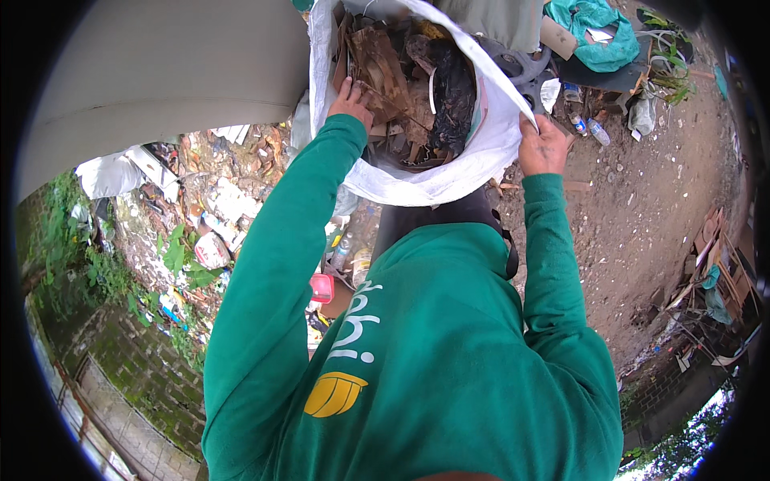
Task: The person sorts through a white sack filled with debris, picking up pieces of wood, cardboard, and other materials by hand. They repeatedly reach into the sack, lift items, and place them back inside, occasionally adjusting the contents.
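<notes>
A white woven sack point(433, 186) stands with its mouth wide in front of me. Inside lie brown cardboard pieces point(375, 60) and a crumpled black plastic bag point(451, 96), among other scraps that I cannot make out. My left hand point(351, 106) reaches over the sack's left side. Its fingers are partly stretched and rest against the cardboard and the inner wall. At the right side, my right hand point(545, 146) is closed on the sack's rim and pulls it outward.
A large grey panel point(184, 64) fills the upper left. Mixed litter point(233, 200) covers the ground at left. Plastic bottles point(597, 132), a grey wheel cover point(525, 68) and a teal cloth point(605, 48) lie beyond the sack to the right. Broken cardboard point(722, 264) is heaped at far right.
</notes>
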### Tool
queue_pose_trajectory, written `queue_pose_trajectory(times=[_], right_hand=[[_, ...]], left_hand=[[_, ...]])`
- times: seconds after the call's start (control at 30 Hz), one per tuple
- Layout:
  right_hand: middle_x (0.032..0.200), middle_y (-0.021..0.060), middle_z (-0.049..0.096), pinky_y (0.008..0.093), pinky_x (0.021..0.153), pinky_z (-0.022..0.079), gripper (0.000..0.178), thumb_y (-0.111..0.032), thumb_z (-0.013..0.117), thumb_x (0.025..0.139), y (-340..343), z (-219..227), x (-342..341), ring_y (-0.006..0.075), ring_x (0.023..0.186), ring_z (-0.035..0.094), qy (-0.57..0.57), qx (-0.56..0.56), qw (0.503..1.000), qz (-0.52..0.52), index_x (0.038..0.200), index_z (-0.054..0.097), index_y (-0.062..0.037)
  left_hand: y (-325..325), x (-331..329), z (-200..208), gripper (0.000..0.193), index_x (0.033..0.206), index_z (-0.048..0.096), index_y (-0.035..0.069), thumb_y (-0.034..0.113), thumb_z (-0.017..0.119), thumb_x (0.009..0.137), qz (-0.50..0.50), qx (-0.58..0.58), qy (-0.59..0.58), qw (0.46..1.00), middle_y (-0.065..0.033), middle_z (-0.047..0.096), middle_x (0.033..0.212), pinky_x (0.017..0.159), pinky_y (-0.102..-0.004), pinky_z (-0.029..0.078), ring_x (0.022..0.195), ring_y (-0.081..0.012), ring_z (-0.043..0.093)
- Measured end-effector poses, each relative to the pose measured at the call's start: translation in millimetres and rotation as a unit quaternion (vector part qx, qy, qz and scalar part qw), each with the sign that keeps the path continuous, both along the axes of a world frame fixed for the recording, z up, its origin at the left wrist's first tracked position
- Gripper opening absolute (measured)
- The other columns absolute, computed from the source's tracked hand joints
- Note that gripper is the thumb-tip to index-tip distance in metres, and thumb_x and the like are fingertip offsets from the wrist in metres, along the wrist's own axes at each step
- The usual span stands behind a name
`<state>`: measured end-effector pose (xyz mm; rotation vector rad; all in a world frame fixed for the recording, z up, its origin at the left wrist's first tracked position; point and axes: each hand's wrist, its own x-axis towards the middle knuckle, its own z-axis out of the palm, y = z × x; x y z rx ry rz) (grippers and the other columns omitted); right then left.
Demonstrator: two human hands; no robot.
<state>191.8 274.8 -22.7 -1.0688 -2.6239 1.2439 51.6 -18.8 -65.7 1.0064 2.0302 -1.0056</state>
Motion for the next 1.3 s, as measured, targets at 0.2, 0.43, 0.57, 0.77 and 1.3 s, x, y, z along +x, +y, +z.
queue_pose_trajectory(times=[0.2, 0.43, 0.57, 0.77, 1.3], right_hand=[[0.087, 0.0198, 0.071, 0.0378, 0.073, 0.051, 0.026, -0.025, 0.070, 0.088, 33, 8, 40, 0.0293, 0.076, 0.068, -0.042, -0.009, 0.997, 0.062, 0.105, 0.073, -0.0050], [0.094, 0.0137, 0.068, 0.0412, 0.074, 0.053, 0.025, -0.017, 0.072, 0.085, 19, 66, 3, 0.0285, 0.081, 0.066, -0.068, 0.135, 0.963, 0.222, 0.107, 0.070, -0.0065], [0.096, 0.0132, 0.065, 0.0418, 0.075, 0.052, 0.017, -0.006, 0.066, 0.085, -19, 92, -36, 0.0313, 0.084, 0.065, 0.113, 0.159, 0.941, 0.278, 0.102, 0.067, -0.0057], [0.105, 0.0143, 0.065, 0.0417, 0.083, 0.053, 0.028, -0.015, 0.069, 0.085, -47, -13, -68, 0.0319, 0.098, 0.064, -0.091, 0.104, 0.793, 0.593, 0.112, 0.067, -0.0094], [0.099, 0.0152, 0.068, 0.0406, 0.094, 0.047, 0.018, -0.013, 0.059, 0.083, 20, -93, -106, 0.0320, 0.105, 0.060, -0.139, 0.424, 0.657, 0.608, 0.080, 0.075, -0.0073]], left_hand=[[-6, 16, -1, 0.044, 0.145, 0.052, 0.031, 0.035, 0.038, 0.103, -0.007, 0.034, -0.001, 0.999, -0.0019, 0.026, 0.164, 0.121, -0.0586, -0.009, 0.153, -0.0335, 0.010], [-4, 31, -13, 0.045, 0.146, 0.051, 0.029, 0.034, 0.037, 0.104, 0.016, 0.029, 0.031, 0.999, -0.0022, 0.022, 0.165, 0.119, -0.0581, -0.014, 0.154, -0.0359, 0.006], [-6, 37, -13, 0.044, 0.143, 0.055, 0.027, 0.035, 0.036, 0.105, 0.020, 0.069, 0.028, 0.997, -0.0018, 0.021, 0.166, 0.119, -0.0579, -0.014, 0.153, -0.0379, 0.005], [12, 46, -4, 0.044, 0.138, 0.060, 0.018, 0.033, 0.035, 0.105, 0.051, 0.083, 0.024, 0.995, -0.0035, 0.022, 0.165, 0.121, -0.0566, -0.011, 0.152, -0.0376, 0.014], [2, 78, -2, 0.044, 0.144, 0.053, 0.021, 0.027, 0.042, 0.102, 0.115, 0.150, 0.024, 0.982, -0.0034, 0.014, 0.167, 0.117, -0.0678, 0.003, 0.153, -0.0253, 0.014]])
